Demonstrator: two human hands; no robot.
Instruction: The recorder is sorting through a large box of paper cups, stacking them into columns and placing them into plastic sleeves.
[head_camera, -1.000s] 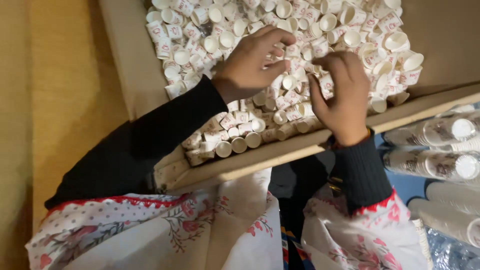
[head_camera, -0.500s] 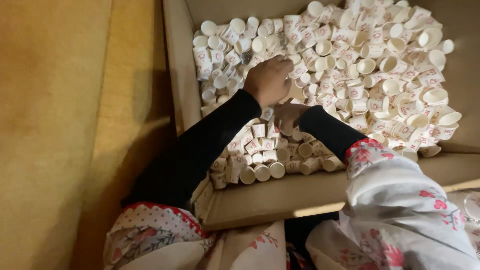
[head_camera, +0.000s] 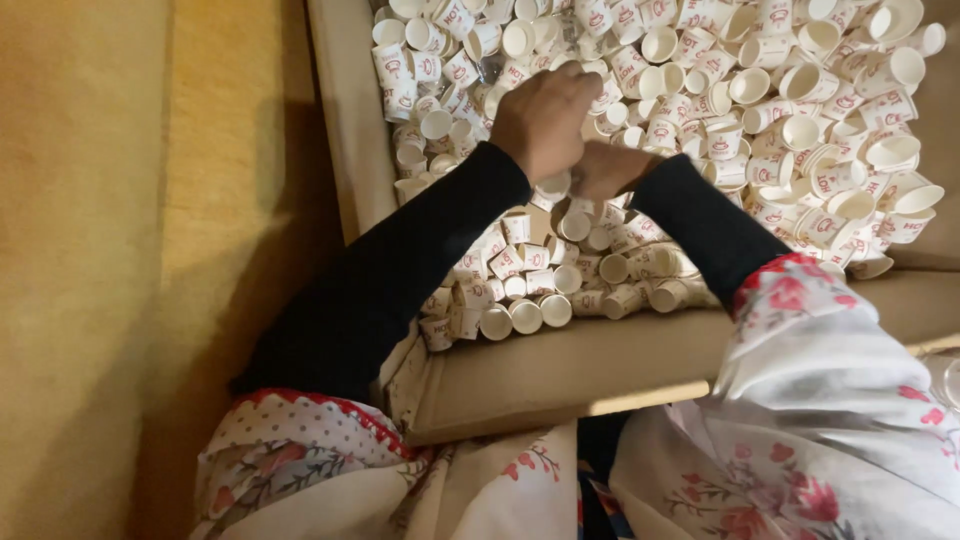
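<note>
Drawn closer together since a second ago, now meeting over the small white paper cups (head_camera: 640, 130) heaped in the cardboard box (head_camera: 350, 130). Left hand (head_camera: 545, 118) curling shut, knuckles up, apparently pinching cups; contents hidden. Right hand (head_camera: 605, 168) tucked beneath, grip impossible to tell. Black sleeves (head_camera: 400, 270) resting across lower cups.

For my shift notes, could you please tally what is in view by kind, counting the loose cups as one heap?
Heap of small white paper cups: 1, far too many to count singly
Cardboard box: 1
Hands: 2, left hand and right hand, both down among the cups
Total: 4
</note>
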